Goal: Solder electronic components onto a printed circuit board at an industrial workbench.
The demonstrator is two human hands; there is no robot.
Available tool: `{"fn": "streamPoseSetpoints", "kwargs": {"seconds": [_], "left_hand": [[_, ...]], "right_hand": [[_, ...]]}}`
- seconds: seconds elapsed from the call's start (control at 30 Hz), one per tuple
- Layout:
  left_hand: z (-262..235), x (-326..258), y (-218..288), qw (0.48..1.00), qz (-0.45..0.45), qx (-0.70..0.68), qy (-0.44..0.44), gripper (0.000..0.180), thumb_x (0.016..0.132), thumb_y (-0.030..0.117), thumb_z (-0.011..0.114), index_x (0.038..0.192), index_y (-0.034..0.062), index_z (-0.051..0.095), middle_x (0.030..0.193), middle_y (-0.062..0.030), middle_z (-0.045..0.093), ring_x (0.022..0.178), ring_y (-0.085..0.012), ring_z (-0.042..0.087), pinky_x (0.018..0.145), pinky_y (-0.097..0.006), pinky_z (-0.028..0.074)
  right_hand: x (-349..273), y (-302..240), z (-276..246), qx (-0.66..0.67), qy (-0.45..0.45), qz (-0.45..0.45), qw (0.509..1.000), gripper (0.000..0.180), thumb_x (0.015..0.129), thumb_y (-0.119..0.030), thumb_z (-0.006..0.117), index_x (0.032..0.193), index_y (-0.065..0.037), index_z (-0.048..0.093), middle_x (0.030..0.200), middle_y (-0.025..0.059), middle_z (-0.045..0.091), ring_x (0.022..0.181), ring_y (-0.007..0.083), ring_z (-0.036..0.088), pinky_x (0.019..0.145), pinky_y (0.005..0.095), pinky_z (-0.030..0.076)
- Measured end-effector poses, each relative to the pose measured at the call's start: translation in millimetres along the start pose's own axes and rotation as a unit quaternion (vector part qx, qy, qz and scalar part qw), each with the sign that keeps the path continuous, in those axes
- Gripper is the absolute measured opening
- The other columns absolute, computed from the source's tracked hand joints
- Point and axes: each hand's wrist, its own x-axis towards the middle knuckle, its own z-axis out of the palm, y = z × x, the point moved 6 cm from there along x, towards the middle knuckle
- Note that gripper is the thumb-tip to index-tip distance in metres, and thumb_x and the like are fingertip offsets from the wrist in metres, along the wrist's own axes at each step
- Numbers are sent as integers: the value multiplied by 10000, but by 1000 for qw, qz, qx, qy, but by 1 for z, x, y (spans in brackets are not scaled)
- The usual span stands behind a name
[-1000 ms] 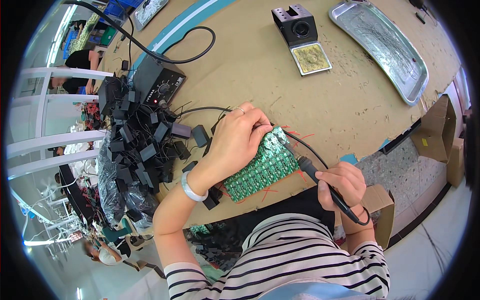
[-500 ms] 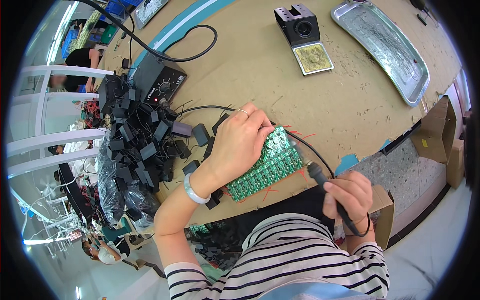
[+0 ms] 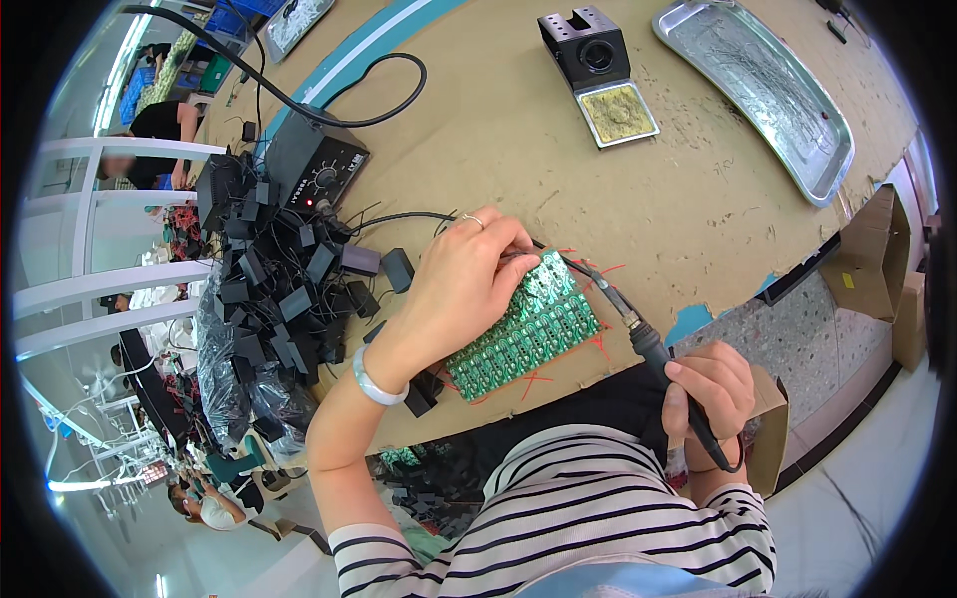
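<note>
A green circuit board point(image 3: 538, 339), made up of rows of small repeated sections, lies on the brown tabletop in front of me. My left hand point(image 3: 469, 284) reaches over its left part, thumb and fingers pinched together at the far edge. What they pinch is hidden. Gripped by its dark handle in my right hand point(image 3: 710, 394) is a soldering iron point(image 3: 653, 349); its metal tip points up and left, just beyond the board's right edge. Short red wires stick out around the board. The iron's black cord passes behind the board.
Black box-shaped parts with leads point(image 3: 294, 299) are heaped at left beside a black soldering station point(image 3: 324, 169) with a knob and red light. An iron stand point(image 3: 588, 50) with a yellow cleaning pad point(image 3: 616, 112) and a metal tray point(image 3: 837, 159) stand farther off. Cardboard boxes point(image 3: 867, 249) sit right.
The soldering iron's tip has swung up and away from the board's right part, and my right hand has shifted slightly right. My left hand stays pinched at the board's far edge.
</note>
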Motion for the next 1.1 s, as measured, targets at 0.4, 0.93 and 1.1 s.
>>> {"fn": "streamPoseSetpoints", "kwargs": {"seconds": [0.4, 0.93, 1.1], "left_hand": [[-46, -38, 20, 982, 136, 102, 88, 309, 723, 21, 827, 1020, 70, 754, 964, -58, 694, 903, -278, 630, 783, -370, 520], [-51, -29, -14, 924, 10, -309, 227, 79, 1050, 57, 560, 1079, -11, 589, 977, -114, 738, 922, -153, 706, 877, -274, 525], [-47, -25, -14, 961, -1, -184, 207, 62, 1061, 35, 530, 1096, -9, 556, 1019, -111, 677, 973, -189, 697, 893, -304, 532]], "right_hand": [[-6, 2, -8, -2, 8, 7, 1000, 199, 772, -15, 686, 970, -34, 695, 767, 66, 688, 592, 215, 646, 531, 316, 496], [-7, -6, -10, 10, 11, -2, 1000, 185, 774, -17, 681, 958, -36, 694, 756, 62, 684, 578, 208, 638, 506, 310, 477], [-6, -6, -12, 5, 10, -2, 1000, 184, 775, -23, 686, 958, -35, 697, 758, 61, 687, 581, 207, 641, 509, 310, 478]]}}
